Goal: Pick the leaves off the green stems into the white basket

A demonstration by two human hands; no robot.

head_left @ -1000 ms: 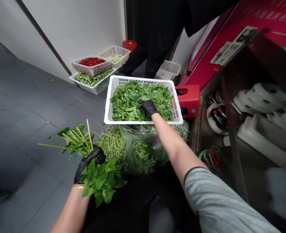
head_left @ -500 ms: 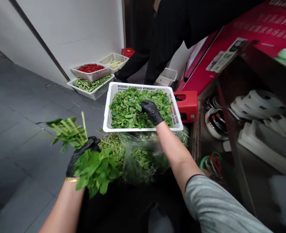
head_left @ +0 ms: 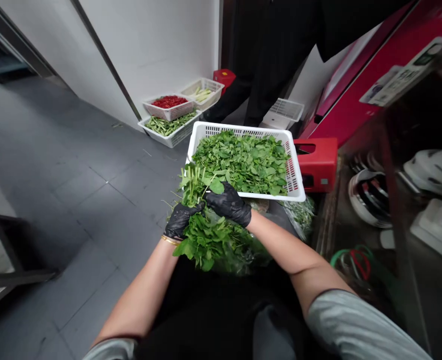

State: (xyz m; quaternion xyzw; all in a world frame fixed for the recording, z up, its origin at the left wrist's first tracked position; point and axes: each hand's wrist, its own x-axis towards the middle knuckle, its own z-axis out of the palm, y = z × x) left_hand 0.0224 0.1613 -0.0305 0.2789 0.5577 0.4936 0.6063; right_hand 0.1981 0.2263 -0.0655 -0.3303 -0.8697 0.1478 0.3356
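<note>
Left hand [head_left: 181, 221]: fingers wrapped round a bunch of greens [head_left: 205, 241]. Right hand [head_left: 230, 205]: fingers bent at its stems; pinching or not, cannot tell. Basket [head_left: 275, 197] of leaves [head_left: 245, 161], 1 o'clock, near rim by right knuckles. Tiled floor [head_left: 93, 200] stretches 8 to 10 o'clock. Label [head_left: 410, 75], 2 o'clock: print too blurred.

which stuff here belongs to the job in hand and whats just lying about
In use:
leafy bunch, in the left hand
right hand, beside its stems
white basket of loose leaves

Apparently just lying about:
red produce
green produce
pale produce
red plastic item
</note>
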